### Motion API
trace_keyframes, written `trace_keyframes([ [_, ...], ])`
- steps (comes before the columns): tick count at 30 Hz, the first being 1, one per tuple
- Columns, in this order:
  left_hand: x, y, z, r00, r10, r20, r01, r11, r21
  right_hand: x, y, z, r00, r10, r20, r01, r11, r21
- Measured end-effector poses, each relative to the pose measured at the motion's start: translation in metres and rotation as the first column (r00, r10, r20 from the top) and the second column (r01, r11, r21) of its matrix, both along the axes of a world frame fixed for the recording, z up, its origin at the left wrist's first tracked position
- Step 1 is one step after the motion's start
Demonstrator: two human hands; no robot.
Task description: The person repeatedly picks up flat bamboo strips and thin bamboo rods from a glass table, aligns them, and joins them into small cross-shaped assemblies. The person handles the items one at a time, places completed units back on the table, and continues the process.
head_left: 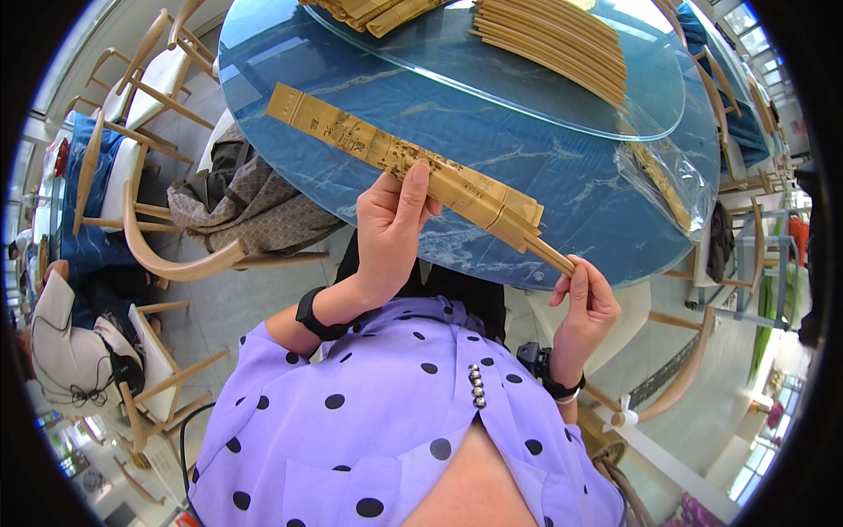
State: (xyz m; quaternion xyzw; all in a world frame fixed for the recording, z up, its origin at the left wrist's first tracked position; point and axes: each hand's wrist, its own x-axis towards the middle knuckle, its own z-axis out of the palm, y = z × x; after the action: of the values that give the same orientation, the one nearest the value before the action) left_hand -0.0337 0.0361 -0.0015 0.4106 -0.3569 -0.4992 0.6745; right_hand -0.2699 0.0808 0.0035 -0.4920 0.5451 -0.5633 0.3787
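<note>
A long gold paper chopstick sleeve [334, 130] with dark printing slants across my front, over the table's near edge. My left hand [391, 224] grips it around the middle, thumb on top and fingers beneath. From its lower right end stick out thin wooden chopsticks [551, 254]. My right hand [587, 307] pinches their ends between thumb and fingers. A second gold layer lies along the sleeve's right half; whether it is a flap or another sleeve I cannot tell.
A blue marbled round table [527, 176] carries a glass turntable [650, 123]. On it lie gold sleeves [382, 13] and a neat stack of long golden strips [553, 44]. A clear plastic bag [676, 180] sits at right. Wooden chairs [189, 259] stand around, one holding a brown patterned garment [246, 198].
</note>
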Motion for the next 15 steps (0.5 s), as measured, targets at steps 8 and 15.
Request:
trace_keyframes([
  [8,-0.005,0.003,-0.005,0.999,-0.035,0.019,0.035,0.999,0.0,0.006,-0.001,0.001,1.0,0.011,-0.006,-0.011,1.0,0.004],
  [15,0.002,-0.002,-0.004,0.999,0.039,0.018,-0.038,0.999,-0.033,0.004,-0.002,0.0,0.999,0.013,-0.032,-0.013,1.0,-0.005],
])
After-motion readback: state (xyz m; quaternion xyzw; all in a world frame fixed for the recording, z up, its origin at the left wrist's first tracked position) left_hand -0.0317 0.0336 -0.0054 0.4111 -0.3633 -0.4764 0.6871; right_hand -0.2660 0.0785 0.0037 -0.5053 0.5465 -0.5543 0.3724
